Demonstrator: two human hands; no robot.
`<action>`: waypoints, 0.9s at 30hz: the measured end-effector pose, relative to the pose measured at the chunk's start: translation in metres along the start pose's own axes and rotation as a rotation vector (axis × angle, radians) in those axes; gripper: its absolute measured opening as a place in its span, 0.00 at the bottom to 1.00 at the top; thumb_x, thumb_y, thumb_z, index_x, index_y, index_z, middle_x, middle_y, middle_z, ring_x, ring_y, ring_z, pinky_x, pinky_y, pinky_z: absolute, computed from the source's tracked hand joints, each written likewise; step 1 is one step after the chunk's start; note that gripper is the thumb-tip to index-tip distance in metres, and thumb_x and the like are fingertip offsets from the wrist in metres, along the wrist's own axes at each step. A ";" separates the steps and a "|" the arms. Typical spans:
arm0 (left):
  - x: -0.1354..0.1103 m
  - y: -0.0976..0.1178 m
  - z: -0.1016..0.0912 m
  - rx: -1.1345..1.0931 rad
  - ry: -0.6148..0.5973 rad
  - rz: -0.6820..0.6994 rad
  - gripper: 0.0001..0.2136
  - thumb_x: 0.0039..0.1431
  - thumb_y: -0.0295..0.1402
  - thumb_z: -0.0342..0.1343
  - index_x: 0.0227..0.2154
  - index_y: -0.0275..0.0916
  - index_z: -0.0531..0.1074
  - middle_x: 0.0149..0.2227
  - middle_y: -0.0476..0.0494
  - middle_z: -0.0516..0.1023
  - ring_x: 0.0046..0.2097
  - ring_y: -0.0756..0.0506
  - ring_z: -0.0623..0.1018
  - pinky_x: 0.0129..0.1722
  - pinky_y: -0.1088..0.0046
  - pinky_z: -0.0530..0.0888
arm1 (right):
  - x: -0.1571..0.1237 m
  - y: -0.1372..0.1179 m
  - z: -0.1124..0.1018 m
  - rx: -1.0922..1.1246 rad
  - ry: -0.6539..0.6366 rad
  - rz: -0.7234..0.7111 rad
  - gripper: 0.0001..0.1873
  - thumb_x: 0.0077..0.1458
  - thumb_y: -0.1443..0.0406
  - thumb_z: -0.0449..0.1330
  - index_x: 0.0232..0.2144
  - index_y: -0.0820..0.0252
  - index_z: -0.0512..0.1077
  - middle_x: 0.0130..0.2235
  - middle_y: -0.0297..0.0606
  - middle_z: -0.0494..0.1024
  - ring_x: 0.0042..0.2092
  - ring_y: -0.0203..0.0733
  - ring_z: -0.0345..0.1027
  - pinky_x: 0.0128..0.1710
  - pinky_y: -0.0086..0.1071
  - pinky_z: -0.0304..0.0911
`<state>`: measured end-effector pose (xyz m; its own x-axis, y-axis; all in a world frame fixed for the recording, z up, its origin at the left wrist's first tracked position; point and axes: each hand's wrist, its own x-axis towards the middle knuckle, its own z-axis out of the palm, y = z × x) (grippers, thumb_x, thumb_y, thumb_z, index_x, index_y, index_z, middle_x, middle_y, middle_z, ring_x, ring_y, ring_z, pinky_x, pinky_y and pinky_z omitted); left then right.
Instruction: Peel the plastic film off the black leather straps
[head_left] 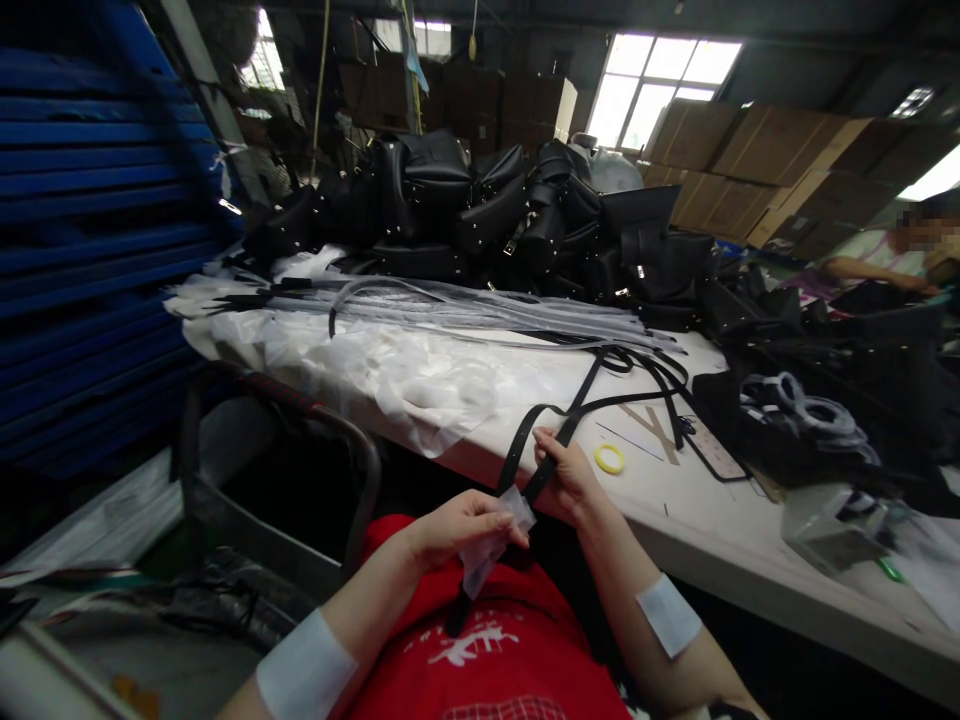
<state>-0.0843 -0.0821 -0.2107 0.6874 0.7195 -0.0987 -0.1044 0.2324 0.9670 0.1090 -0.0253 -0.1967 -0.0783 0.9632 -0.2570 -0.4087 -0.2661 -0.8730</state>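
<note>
My left hand (pixel 480 525) is closed on a piece of translucent white wrapping (pixel 486 562), which goes round a black strap near my lap. The end of the strap sticks out below the wrapping. Just above and to the right, my right hand (pixel 568 474) pinches the black strap (pixel 559 440), which has small holes in it. From there the strap loops away over the white table (pixel 525 385) to a tangle of similar straps. A yellow tape ring (pixel 609 459) lies right of my right hand.
Wrapped straps (pixel 480 308) lie in a long bundle across the table, with crumpled white sheets (pixel 420 375) in front. Behind are heaped black bags (pixel 465 200). A phone in a patterned case (pixel 716 448) is at right. A metal-framed chair (pixel 352 440) stands left. Another person (pixel 885 255) sits far right.
</note>
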 end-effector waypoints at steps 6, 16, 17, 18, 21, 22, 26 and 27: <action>0.006 0.015 -0.006 0.230 0.058 0.065 0.24 0.60 0.51 0.54 0.34 0.32 0.82 0.27 0.43 0.78 0.28 0.50 0.72 0.28 0.78 0.67 | -0.022 0.005 0.021 -0.045 -0.186 0.178 0.23 0.40 0.59 0.72 0.39 0.60 0.75 0.27 0.32 0.75 0.27 0.34 0.65 0.24 0.27 0.56; -0.013 0.051 -0.019 0.493 0.084 0.361 0.17 0.66 0.42 0.52 0.35 0.36 0.82 0.39 0.38 0.82 0.45 0.43 0.78 0.52 0.66 0.69 | -0.013 -0.038 0.017 0.024 0.037 -0.221 0.14 0.44 0.59 0.71 0.30 0.62 0.75 0.16 0.22 0.56 0.19 0.27 0.45 0.20 0.25 0.49; -0.015 0.053 -0.023 0.478 0.087 0.362 0.17 0.66 0.42 0.52 0.35 0.35 0.82 0.39 0.38 0.82 0.44 0.43 0.78 0.51 0.66 0.70 | -0.012 -0.044 0.015 0.035 0.056 -0.255 0.14 0.45 0.59 0.70 0.30 0.63 0.75 0.15 0.21 0.55 0.19 0.27 0.44 0.20 0.25 0.50; -0.017 0.055 -0.026 0.467 0.094 0.366 0.17 0.65 0.42 0.52 0.35 0.35 0.82 0.39 0.38 0.82 0.44 0.43 0.79 0.50 0.66 0.71 | -0.012 -0.048 0.014 0.040 0.065 -0.280 0.13 0.46 0.59 0.70 0.30 0.63 0.75 0.14 0.21 0.54 0.18 0.27 0.44 0.20 0.25 0.50; -0.022 0.056 -0.036 0.448 0.156 0.393 0.16 0.65 0.42 0.54 0.34 0.36 0.82 0.39 0.38 0.83 0.44 0.43 0.79 0.56 0.63 0.67 | -0.014 -0.059 0.012 0.043 0.093 -0.378 0.13 0.50 0.57 0.67 0.31 0.62 0.75 0.13 0.22 0.55 0.18 0.28 0.48 0.20 0.24 0.51; -0.025 0.055 -0.039 0.426 0.175 0.387 0.15 0.64 0.41 0.55 0.34 0.36 0.82 0.39 0.39 0.83 0.44 0.43 0.79 0.57 0.62 0.66 | -0.015 -0.062 0.012 0.049 0.110 -0.419 0.13 0.51 0.57 0.67 0.31 0.62 0.75 0.13 0.23 0.55 0.18 0.28 0.49 0.20 0.24 0.51; -0.035 0.051 -0.053 0.275 0.204 0.313 0.14 0.62 0.41 0.57 0.34 0.36 0.82 0.38 0.38 0.83 0.44 0.41 0.80 0.50 0.65 0.72 | -0.014 -0.077 0.006 0.072 0.149 -0.531 0.12 0.51 0.58 0.67 0.30 0.62 0.75 0.13 0.23 0.57 0.18 0.28 0.52 0.21 0.24 0.53; -0.038 0.050 -0.056 0.248 0.211 0.309 0.14 0.62 0.41 0.57 0.34 0.36 0.82 0.38 0.38 0.83 0.45 0.41 0.80 0.49 0.65 0.73 | -0.013 -0.080 0.005 0.071 0.150 -0.545 0.12 0.51 0.58 0.66 0.30 0.63 0.75 0.13 0.24 0.58 0.18 0.28 0.52 0.21 0.24 0.53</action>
<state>-0.1552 -0.0611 -0.1721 0.4865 0.8543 0.1831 -0.0889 -0.1601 0.9831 0.1386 -0.0165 -0.1216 0.2889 0.9436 0.1619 -0.4144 0.2757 -0.8673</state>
